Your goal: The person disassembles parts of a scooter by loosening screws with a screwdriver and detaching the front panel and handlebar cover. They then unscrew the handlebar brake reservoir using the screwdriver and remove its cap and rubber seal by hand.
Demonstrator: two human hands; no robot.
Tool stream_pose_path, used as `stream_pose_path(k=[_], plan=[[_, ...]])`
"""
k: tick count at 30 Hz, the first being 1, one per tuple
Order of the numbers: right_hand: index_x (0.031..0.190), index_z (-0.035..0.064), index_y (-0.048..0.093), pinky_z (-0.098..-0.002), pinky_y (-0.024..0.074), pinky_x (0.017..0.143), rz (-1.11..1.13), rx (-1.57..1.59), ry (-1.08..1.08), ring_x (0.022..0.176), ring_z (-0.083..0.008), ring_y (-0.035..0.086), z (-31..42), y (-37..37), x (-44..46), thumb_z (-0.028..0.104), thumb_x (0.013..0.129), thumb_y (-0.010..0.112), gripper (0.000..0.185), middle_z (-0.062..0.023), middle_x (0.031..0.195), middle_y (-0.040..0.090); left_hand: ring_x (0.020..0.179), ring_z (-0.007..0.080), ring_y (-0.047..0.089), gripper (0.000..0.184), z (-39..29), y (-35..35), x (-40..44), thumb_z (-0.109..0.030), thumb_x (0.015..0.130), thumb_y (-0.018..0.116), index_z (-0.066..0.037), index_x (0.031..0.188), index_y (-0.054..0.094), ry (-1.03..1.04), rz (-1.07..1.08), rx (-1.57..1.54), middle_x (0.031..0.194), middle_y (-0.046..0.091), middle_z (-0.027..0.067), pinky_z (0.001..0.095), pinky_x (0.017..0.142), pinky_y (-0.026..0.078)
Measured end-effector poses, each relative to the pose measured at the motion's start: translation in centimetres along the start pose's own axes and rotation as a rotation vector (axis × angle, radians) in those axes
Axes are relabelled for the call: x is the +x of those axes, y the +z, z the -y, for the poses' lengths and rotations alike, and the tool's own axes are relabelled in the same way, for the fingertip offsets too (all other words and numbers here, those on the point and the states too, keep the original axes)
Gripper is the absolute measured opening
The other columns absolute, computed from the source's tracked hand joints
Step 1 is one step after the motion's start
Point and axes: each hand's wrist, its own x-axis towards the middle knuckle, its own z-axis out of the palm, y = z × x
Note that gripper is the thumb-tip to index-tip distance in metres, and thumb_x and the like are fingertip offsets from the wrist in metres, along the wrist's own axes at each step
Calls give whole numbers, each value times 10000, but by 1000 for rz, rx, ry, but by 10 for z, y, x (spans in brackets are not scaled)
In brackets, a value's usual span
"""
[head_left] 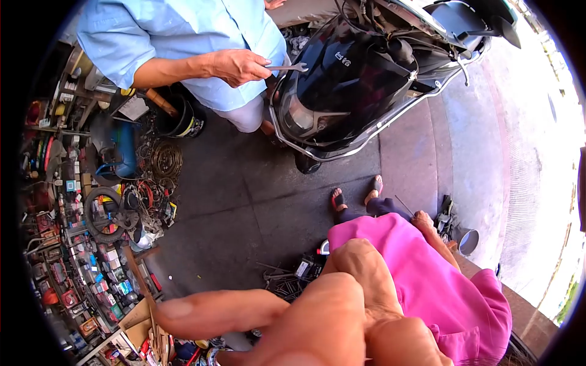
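Very close to the camera, my right hand (pixel 317 311) fills the bottom centre. One finger stretches out to the left, while the knuckles behind it look bent. Nothing shows in its fingers, and its lower part is cut off by the frame edge. It overlaps the view of a person in a pink top (pixel 421 262) and some dark metal parts (pixel 287 283) on the floor. I cannot make out my left hand anywhere. A person in a light blue shirt (pixel 189 36) holds an open-ended wrench (pixel 290 67) beside a black scooter (pixel 342 79).
Shelves of small boxes (pixel 101 268) line the left side. Near them are a black bucket (pixel 189 119), a blue cylinder (pixel 125 149), a tyre (pixel 94 213) and coiled wire (pixel 166 160). A grey bucket (pixel 469 241) stands at the right, near the pink-clad person's hand holding a thin rod.
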Motion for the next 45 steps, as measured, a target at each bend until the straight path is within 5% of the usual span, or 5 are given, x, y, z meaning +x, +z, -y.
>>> stream_pose_path(k=[33, 34, 36, 39, 45], plan=[[855, 8, 673, -455, 508, 771, -186, 212, -42, 851, -382, 639, 28, -9, -9, 230, 765, 549, 271, -241, 872, 649, 1126, 389, 496, 852, 70, -74, -20, -694, 854, 362, -207, 1483, 55, -44, -96, 235, 1457, 219, 237, 380, 608, 537], [852, 4, 670, -455, 511, 749, -239, 265, -80, 816, -385, 644, 33, -9, -4, 232, 759, 548, 276, -240, 845, 651, 1119, 348, 512, 812, 61, -102, -28, -617, 892, 405, -82, 1452, 160, -156, -91, 423, 1394, 343, 234, 365, 646, 517], [735, -19, 634, -279, 430, 394, -55, 726, -86, 471, -123, 545, 65, -47, -22, 176, 754, 544, 216, -67, 568, 566, 1000, 249, 573, 537, 57, -138, -48, -379, 951, 438, 37, 1288, 403, -402, -376, 592, 1180, 550, 183, 300, 680, 471], [1075, -8, 576, -251, 357, 354, 54, 949, -232, 487, -116, 507, 114, -100, -57, 161, 776, 527, 347, -43, 654, 538, 744, 94, 568, 258, 71, -164, -82, -201, 945, 520, -9, 1110, 568, -639, -624, 959, 877, 630, 64, 230, 636, 436], [1215, -43, 476, -243, 452, 433, 197, 1293, -517, 546, -107, 559, 169, -140, -90, 138, 910, 482, 355, -68, 761, 615, 417, 33, 402, 199, 99, -162, -91, -196, 909, 601, -1, 879, 623, -908, -499, 884, 538, 490, -24, 205, 406, 421]])
